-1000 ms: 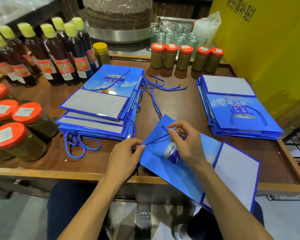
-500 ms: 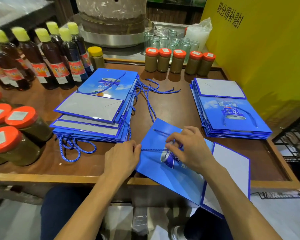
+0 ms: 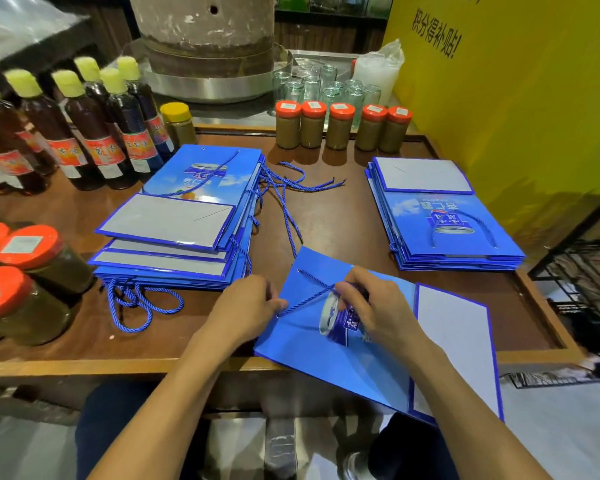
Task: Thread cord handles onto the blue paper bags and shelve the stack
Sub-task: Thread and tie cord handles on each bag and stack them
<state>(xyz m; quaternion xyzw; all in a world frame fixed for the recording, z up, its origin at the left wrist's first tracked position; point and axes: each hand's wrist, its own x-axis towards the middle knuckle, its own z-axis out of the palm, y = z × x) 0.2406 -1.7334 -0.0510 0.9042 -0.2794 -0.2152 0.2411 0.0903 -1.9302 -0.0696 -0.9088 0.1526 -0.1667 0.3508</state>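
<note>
**Desk:** What are the hands doing on your feed?

**Operator:** I see both forearms coming in from the bottom edge, palms down. The left hand [image 3: 246,303] has its fingers curled under, and thumb and fingertips pinch the cord [image 3: 307,300] right at the near-left edge of the blue paper bag [image 3: 309,351]. The right hand [image 3: 378,306] is hunched over the bag's printed face, knuckles up, nipping the same cord further along. The cord is stretched straight between the two hands.

**Desk:** And the bag itself?

**Operator:** It lies flat and skewed at the near edge of the table [image 3: 326,220], with its pale bottom flap to the right, and part of it hangs over the edge. From the right hand's fingers I can follow the cord up to a hole near the bag's top edge.

**Desk:** Other bags?

**Operator:** There is a stack on the left [image 3: 174,237], just beside the left hand, and a stack on the right [image 3: 444,223], well apart. Loose cords [image 3: 291,188] lie between them.
</note>
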